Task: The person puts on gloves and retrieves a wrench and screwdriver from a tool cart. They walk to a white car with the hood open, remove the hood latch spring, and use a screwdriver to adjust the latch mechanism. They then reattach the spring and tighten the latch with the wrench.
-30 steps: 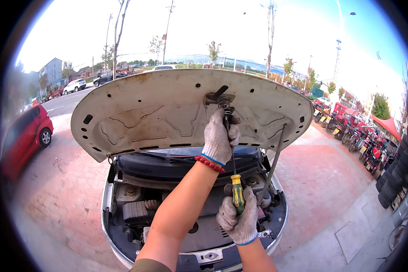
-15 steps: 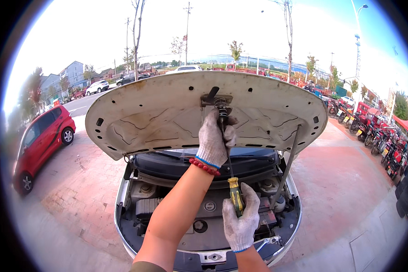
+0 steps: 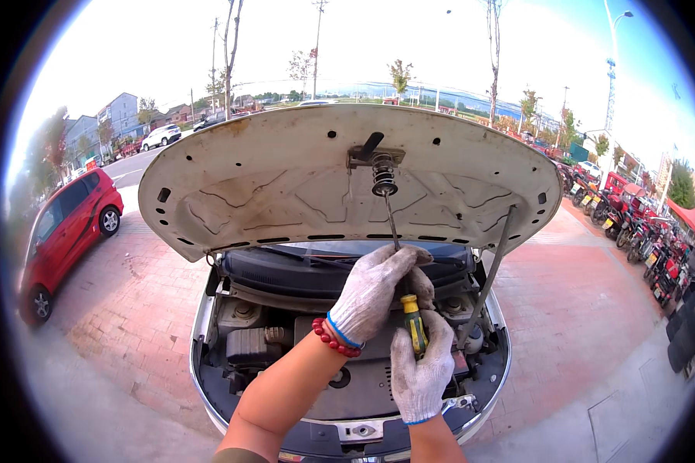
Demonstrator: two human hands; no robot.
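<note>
My right hand (image 3: 423, 372), in a white work glove, grips the yellow and dark green handle of a screwdriver (image 3: 414, 322). The long thin shaft points up, and its tip meets the lower end of a coil-spring hood latch (image 3: 384, 174) under the raised white hood (image 3: 286, 193). My left hand (image 3: 378, 287), gloved and with a red bead bracelet at the wrist, is closed round the shaft just above the handle. Its fingertips are partly hidden behind the shaft. A dark lever (image 3: 372, 143) sticks out beside the spring.
A grey prop rod (image 3: 490, 270) holds the hood up on the right. Below my hands lies the engine bay with its dark engine cover (image 3: 363, 386) and a front lock plate (image 3: 363, 430). A red car (image 3: 73, 231) stands left; parked motorcycles (image 3: 649, 239) line the right.
My left hand has come down from the latch spring to the screwdriver shaft, so the spring is now uncovered. My right hand stays on the handle, shifted slightly right.
</note>
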